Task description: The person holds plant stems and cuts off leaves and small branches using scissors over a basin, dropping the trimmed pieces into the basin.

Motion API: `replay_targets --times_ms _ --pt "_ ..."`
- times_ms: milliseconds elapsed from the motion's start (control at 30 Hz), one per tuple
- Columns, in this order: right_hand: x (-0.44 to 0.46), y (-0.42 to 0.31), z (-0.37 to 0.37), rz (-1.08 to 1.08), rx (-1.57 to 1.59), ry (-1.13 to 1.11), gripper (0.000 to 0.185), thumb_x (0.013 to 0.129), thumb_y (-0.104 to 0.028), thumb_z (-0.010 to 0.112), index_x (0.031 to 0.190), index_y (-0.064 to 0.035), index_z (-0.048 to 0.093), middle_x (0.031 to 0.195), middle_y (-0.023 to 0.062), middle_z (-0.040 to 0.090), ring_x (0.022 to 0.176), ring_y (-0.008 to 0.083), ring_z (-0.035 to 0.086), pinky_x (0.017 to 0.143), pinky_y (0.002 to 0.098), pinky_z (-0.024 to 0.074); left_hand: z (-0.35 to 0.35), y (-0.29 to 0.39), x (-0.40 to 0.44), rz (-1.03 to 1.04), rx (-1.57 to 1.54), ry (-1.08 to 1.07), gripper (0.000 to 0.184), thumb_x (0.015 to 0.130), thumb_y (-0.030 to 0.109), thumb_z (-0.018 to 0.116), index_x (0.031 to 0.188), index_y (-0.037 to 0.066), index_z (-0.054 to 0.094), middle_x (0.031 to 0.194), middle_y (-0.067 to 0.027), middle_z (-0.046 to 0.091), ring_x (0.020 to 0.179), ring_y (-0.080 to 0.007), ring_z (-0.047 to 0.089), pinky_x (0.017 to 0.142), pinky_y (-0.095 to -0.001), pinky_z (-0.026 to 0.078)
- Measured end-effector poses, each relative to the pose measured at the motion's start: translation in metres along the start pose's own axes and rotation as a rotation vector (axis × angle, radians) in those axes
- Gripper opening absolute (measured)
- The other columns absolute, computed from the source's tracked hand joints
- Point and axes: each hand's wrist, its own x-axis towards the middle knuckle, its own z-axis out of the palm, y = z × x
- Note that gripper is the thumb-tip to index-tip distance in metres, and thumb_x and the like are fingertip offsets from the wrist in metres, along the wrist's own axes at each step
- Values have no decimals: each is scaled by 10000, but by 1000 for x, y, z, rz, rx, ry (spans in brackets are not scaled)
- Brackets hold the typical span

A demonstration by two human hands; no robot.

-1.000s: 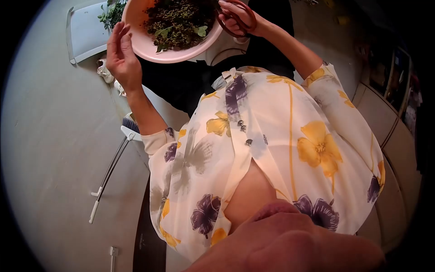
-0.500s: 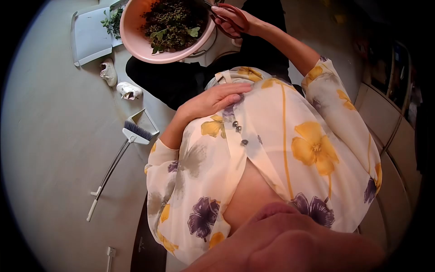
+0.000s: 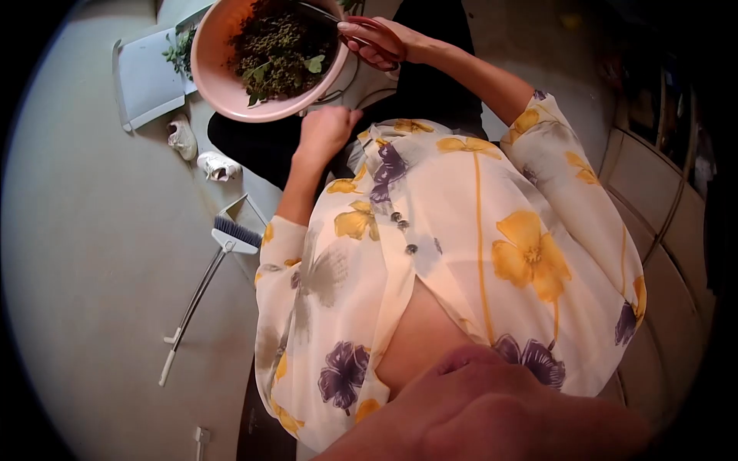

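Scissors (image 3: 400, 49) with red handles, which look stiff and fairly light, angle their blades over a pink basin (image 3: 212, 65) of leafy clusters (image 3: 278, 60) that appear light and perhaps brittle. The right hand (image 3: 407, 40) has fingers wrapped around the handle loops, probably the surest hold, clear of the points. Below the basin, the left hand (image 3: 326, 131) curls its fingers into a loose fist, nothing visibly held; half a second earlier it lay flat against the floral shirt (image 3: 450, 192).
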Motion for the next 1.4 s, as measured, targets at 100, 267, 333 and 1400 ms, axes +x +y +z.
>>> replay_targets --times_ms 100,267,333,1400 --pt "-9 0 -7 -170 -241 112 406 1009 -478 501 828 -116 533 534 -25 426 378 106 372 338 265 285 7 1 22 425 -454 535 110 875 103 663 945 21 686 851 -171 626 804 -379 627 720 -441 502" --pt "-10 -3 -17 -81 -120 100 411 1005 -490 485 840 -118 544 534 -24 433 374 108 367 340 269 283 39 36 68 654 -585 353 164 834 88 703 989 37 719 899 -149 644 871 -339 641 778 -395 517" --pt "-12 -2 -20 -85 -52 64 418 1001 -501 478 841 -121 548 534 -24 442 374 113 371 339 271 288 54 42 85 681 -608 327 174 824 87 713 991 41 725 917 -142 648 888 -330 644 790 -384 520" --pt "2 17 22 -218 -801 273 504 981 -565 492 786 -100 485 469 -30 403 353 80 391 357 234 321 -29 -146 2 -113 -205 1187 167 877 202 697 881 35 710 765 -121 656 812 -332 669 702 -429 531"
